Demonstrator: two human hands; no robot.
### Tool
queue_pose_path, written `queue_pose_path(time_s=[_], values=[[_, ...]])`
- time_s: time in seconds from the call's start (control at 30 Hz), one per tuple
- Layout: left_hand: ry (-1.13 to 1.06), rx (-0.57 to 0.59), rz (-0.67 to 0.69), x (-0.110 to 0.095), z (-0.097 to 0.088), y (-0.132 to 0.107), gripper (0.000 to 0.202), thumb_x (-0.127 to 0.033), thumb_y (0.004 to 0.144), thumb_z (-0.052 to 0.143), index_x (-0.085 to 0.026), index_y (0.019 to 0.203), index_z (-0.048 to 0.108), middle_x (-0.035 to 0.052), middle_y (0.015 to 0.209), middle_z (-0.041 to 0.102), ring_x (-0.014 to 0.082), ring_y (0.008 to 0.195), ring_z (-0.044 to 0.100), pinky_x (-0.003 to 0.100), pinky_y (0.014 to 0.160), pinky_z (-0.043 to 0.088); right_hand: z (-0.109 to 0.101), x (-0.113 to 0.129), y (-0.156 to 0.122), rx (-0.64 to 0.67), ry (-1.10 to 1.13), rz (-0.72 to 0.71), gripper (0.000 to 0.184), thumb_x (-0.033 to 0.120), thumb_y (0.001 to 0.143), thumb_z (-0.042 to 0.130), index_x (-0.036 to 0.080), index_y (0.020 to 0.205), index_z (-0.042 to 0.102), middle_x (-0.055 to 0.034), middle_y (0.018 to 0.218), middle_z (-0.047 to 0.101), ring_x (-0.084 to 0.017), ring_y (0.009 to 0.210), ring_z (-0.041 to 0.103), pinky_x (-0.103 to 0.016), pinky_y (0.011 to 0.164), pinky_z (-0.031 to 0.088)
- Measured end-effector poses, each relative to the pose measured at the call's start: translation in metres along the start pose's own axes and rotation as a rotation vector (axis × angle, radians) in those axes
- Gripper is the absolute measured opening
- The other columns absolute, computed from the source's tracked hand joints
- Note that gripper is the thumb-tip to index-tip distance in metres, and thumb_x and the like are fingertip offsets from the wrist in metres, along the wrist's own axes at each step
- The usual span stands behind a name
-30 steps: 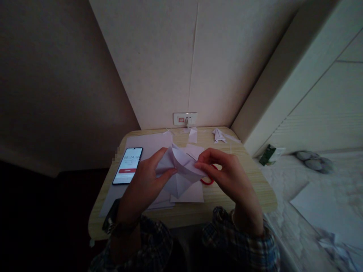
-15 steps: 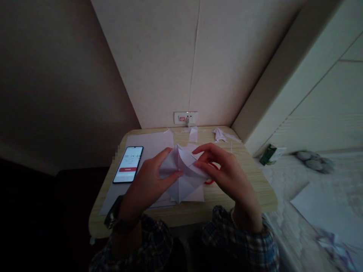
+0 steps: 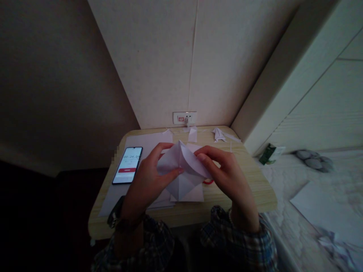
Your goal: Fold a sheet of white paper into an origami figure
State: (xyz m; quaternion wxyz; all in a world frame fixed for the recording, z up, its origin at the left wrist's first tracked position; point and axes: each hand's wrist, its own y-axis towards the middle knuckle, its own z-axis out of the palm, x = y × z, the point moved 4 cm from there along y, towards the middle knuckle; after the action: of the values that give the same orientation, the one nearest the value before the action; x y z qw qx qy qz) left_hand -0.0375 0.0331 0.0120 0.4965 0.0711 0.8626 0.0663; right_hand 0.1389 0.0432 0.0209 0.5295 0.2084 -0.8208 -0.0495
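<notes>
Between left hand [image 3: 147,172] and right hand [image 3: 225,166]: creased white paper sheet [image 3: 181,185], pinched by both.

Held over pale wood-grain surface [image 3: 263,194] and flat white paper sheets [image 3: 197,195]. Steadied near the central crease by the left hand's thumb, apparently to keep layers spread; gripped at the curved right flap, presumably to control its edge. Laid flat at left: dark-edged phone with lit screen [image 3: 127,164], likely for easy reading. Partly hidden beneath the flap: red curved object [image 3: 208,182], form indeterminable.
</notes>
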Motion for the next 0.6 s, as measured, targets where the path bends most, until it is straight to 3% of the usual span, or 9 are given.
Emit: queue_pose_path(time_s=[0.13,0.33,0.5,0.6], values=[[0.031,-0.069,0.012,0.001,-0.002,0.0,0.035,-0.029,0.077,0.072,-0.023,0.109,0.059,0.002,0.104,0.072,0.0244,0.096,0.066,0.035,0.084,0.051,0.003,0.001,-0.002,0.096,0.018,-0.022,0.014,0.033,0.092,0.058,0.021,0.093,0.065,-0.0033,0.09,0.072,-0.018,0.077,0.064,-0.028,0.068,0.048],[0.106,-0.041,0.011,-0.003,0.001,-0.001,0.017,-0.034,0.077,0.07,-0.022,0.087,0.063,-0.0019,0.077,0.069,0.0222,0.073,0.065,0.03,0.064,0.048,0.002,-0.004,-0.001,0.039,-0.002,0.029,0.017,0.03,0.092,0.06,0.021,0.078,0.063,0.0003,0.071,0.066,-0.015,0.067,0.06,-0.025,0.06,0.045],[0.044,0.049,-0.035,0.004,0.003,0.0,0.028,-0.037,0.075,0.072,-0.02,0.097,0.065,0.0026,0.092,0.071,0.0237,0.082,0.065,0.034,0.073,0.052,0.0,-0.002,-0.003,0.031,-0.069,-0.006,0.018,0.026,0.093,0.06,0.021,0.077,0.064,0.0019,0.067,0.063,-0.013,0.061,0.057,-0.025,0.057,0.042],[-0.046,0.099,-0.023,0.009,0.007,0.0,0.024,-0.037,0.076,0.072,-0.02,0.091,0.064,0.0014,0.087,0.069,0.022,0.079,0.065,0.033,0.07,0.053,0.001,0.0,-0.004,0.052,-0.112,-0.029,0.015,0.025,0.092,0.061,0.021,0.078,0.066,0.0016,0.069,0.065,-0.014,0.062,0.058,-0.025,0.059,0.044]])
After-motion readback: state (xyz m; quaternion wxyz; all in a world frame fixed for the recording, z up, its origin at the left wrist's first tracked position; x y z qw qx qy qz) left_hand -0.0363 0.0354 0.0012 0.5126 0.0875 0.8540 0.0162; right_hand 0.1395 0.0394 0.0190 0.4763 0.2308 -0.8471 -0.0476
